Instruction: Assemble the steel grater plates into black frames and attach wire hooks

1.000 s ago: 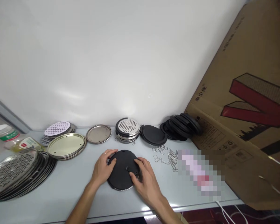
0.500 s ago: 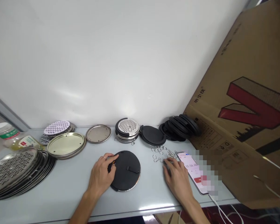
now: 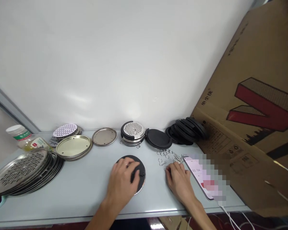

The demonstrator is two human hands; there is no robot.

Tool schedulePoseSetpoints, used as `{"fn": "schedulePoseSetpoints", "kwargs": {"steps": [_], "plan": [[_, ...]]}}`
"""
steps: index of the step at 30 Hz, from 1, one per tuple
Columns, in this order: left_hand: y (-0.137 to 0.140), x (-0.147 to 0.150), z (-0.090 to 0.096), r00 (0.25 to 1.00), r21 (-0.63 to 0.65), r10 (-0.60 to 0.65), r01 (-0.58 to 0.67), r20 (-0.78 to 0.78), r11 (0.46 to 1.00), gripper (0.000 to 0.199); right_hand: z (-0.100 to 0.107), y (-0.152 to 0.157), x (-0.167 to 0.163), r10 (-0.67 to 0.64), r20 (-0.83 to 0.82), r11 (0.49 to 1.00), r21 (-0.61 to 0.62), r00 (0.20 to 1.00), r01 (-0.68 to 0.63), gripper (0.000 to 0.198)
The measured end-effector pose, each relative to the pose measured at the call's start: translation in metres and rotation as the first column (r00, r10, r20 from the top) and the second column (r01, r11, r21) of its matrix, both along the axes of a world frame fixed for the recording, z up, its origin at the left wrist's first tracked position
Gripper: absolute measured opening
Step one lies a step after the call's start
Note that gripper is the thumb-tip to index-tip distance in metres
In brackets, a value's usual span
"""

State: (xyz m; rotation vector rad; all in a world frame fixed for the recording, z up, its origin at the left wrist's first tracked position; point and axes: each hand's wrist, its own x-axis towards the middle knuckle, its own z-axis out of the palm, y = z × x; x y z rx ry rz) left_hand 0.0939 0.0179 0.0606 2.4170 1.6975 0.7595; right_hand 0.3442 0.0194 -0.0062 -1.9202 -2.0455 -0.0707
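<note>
A round black disc (image 3: 141,183) with a shiny metal rim lies flat on the table in front of me. My left hand (image 3: 124,175) rests over it, thumb and index finger apart beside the small black tab (image 3: 142,172) on its face. The palm hides the disc's left part. To the right, my right hand (image 3: 179,179) is down on the table with its fingers drawn together. A small metal piece (image 3: 165,168) glints at the thumb and fingertip; its shape is mostly hidden. Just beyond lie several loose metal rings (image 3: 166,152) and small metal hooks (image 3: 177,157).
Along the wall stand grater plates (image 3: 21,169), pale metal discs (image 3: 73,145), a single metal disc (image 3: 104,136), assembled round graters (image 3: 133,129), and black covers (image 3: 158,138) (image 3: 188,129). A phone (image 3: 198,177) with a cable lies right, before a cardboard box (image 3: 261,111). A bottle (image 3: 19,134) stands left.
My left hand has moved right from the disc's left edge onto its face, near the tab. My right hand's fingers have drawn closer together beside the rings. The view has shifted slightly left.
</note>
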Motion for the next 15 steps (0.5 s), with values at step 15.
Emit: {"fn": "schedulePoseSetpoints", "kwargs": {"steps": [15], "plan": [[0.096,0.115,-0.027,0.951,-0.458,-0.255,0.150,-0.176,0.876,0.034,-0.008,-0.009,-0.010,-0.125,-0.079,0.986,0.104,0.989,0.133,0.013]]}}
